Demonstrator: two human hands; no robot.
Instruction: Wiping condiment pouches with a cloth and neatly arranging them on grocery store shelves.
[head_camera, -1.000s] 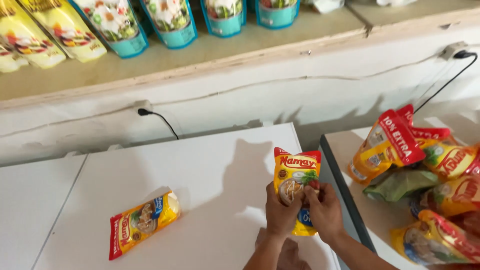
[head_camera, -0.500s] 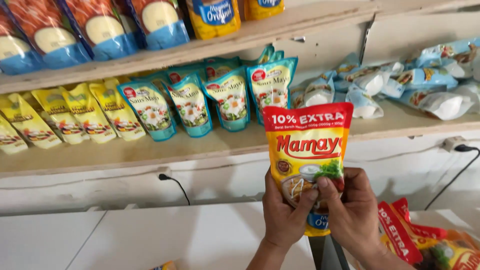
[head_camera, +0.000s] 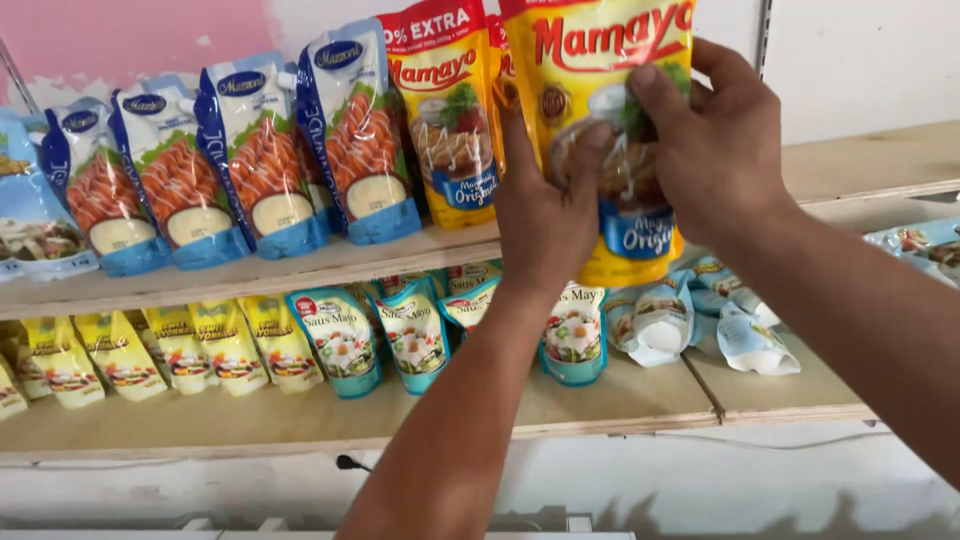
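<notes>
Both my hands grip one yellow sauce pouch (head_camera: 600, 60) with a red top and a blue band near its bottom. My left hand (head_camera: 545, 215) holds its lower left side and my right hand (head_camera: 710, 145) wraps its right side. The pouch is upright at the height of the upper wooden shelf (head_camera: 250, 275), right beside a matching yellow pouch (head_camera: 440, 110) that stands on that shelf. The top of the held pouch is cut off by the frame.
Several blue-and-white pouches (head_camera: 260, 160) stand in a row on the upper shelf to the left. The lower shelf (head_camera: 620, 405) carries small yellow pouches (head_camera: 180, 345), teal pouches (head_camera: 335, 340) and pale blue pouches (head_camera: 740, 330). A white wall lies behind at right.
The view has tilted up from the white table to the shelves. My hands have lifted the yellow pouch from table height up to the upper shelf, next to the matching pouch.
</notes>
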